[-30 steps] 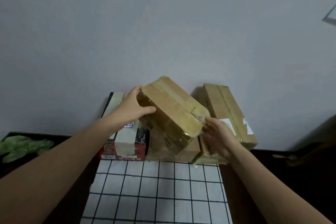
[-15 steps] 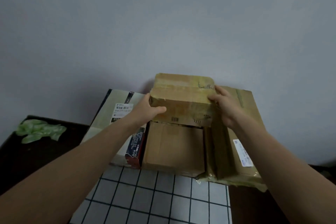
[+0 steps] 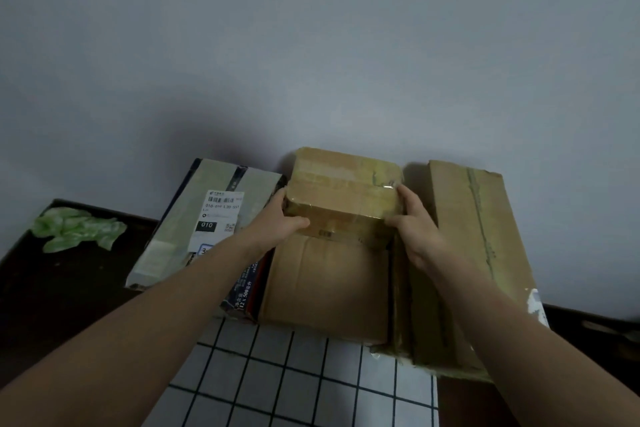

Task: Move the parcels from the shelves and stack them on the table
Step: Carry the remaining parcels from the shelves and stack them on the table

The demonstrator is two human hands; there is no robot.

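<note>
Fingers of left hand and right hand clasp the taped parcel between them atop a carton

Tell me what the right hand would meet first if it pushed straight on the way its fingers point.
The right hand grips the small taped parcel at its right end. Pushed on along the fingers, it would probably meet the grey wall behind it first; depth there is unclear.

A single wide-angle view, worn on the person's head, faces forward and down; it stands close over the table, with the top parcel near mid-frame at arm's reach; the forearms enter from the lower corners; the wall fills the upper half.
</note>
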